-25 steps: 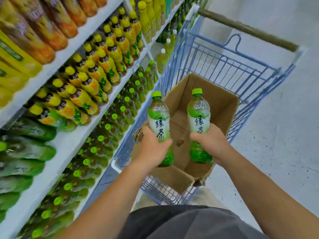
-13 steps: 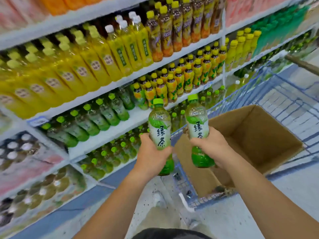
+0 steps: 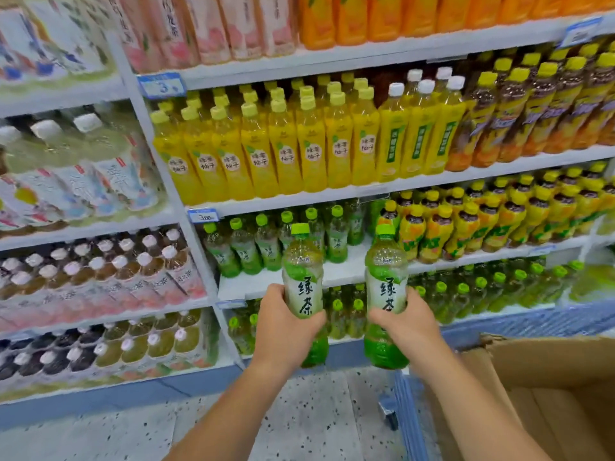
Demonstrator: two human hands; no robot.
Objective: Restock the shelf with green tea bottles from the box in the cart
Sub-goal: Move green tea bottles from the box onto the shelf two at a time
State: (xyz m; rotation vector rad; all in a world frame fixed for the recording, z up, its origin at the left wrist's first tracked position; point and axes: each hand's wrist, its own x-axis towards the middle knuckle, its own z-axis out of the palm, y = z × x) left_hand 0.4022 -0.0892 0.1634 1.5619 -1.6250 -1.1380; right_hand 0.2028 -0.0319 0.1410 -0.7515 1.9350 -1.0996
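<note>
The left hand [image 3: 286, 324] is gripping the left green tea bottle [image 3: 303, 277] and the right hand [image 3: 404, 322] the right green tea bottle [image 3: 386, 271], fingers curling round smooth clear plastic, before the bare front edge of the white shelf [image 3: 239, 287]. Neither is standing there yet; the corrugated cardboard box [image 3: 549, 377] is sitting in the cart [image 3: 404, 402].

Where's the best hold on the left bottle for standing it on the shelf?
Round the lower label, from the near side, as the left hand holds the left bottle. It is upright and round there, so a wrap should sit firm, and its base and far side are free to reach the shelf.
</note>
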